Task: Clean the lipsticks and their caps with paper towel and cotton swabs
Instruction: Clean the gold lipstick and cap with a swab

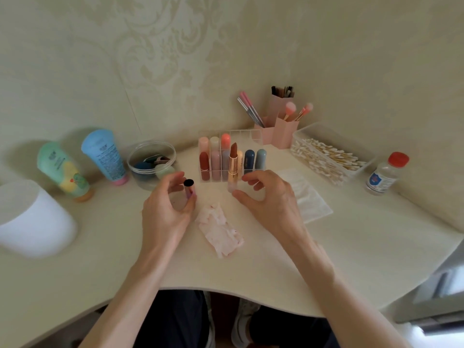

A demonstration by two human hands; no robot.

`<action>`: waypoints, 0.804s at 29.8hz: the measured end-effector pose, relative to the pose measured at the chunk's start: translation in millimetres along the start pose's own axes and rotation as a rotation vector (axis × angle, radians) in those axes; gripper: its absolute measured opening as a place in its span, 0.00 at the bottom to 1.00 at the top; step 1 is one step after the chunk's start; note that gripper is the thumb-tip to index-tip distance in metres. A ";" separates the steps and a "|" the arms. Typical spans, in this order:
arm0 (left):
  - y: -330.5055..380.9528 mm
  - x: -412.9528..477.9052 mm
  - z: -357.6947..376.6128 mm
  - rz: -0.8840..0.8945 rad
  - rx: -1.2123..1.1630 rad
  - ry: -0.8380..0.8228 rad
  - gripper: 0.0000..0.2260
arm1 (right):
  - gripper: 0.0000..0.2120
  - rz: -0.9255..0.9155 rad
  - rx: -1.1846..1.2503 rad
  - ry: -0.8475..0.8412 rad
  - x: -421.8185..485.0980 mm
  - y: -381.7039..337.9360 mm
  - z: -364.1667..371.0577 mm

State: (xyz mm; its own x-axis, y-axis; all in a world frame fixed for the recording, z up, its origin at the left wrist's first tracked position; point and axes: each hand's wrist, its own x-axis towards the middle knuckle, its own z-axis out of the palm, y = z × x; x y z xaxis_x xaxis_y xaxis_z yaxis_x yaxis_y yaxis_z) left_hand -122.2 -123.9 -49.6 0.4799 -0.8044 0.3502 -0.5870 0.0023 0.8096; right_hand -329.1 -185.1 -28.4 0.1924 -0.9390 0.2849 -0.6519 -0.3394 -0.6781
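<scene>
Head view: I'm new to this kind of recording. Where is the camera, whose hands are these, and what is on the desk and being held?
There is no machine here. The camera is worn on a person's head and looks down at their two bare hands over a pale desk. The left hand grips a pink lipstick cap, open end up. The right hand curves round the base of an uncapped lipstick that stands upright; whether it touches the lipstick is unclear. Between the hands lies a crumpled, pink-stained paper towel. Behind are a clear organiser of lipsticks, a box of cotton swabs, a red-capped bottle, brush holders, a blue tube and a green tube.
</scene>
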 end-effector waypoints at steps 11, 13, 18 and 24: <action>19.8 -9.9 -6.1 0.287 -0.200 0.060 0.12 | 0.07 0.089 0.068 -0.042 9.0 -15.4 21.5; 20.7 -11.3 -5.6 0.321 -0.228 0.016 0.12 | 0.06 0.063 0.127 -0.041 8.4 -15.3 21.4; 24.1 -14.1 -4.6 0.263 -0.301 -0.076 0.14 | 0.03 -0.163 0.334 -0.090 -2.7 -21.8 15.5; 22.7 -9.8 -6.0 0.273 -0.331 -0.115 0.06 | 0.10 -0.318 0.320 -0.090 -10.1 -19.0 16.6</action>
State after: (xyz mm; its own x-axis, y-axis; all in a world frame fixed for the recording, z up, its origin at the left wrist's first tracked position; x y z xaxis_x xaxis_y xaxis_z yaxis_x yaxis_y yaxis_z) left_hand -136.3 -112.4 -31.8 0.2496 -0.8087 0.5326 -0.4330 0.3988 0.8084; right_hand -306.4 -170.0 -29.6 0.4184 -0.7815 0.4628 -0.2933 -0.5985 -0.7455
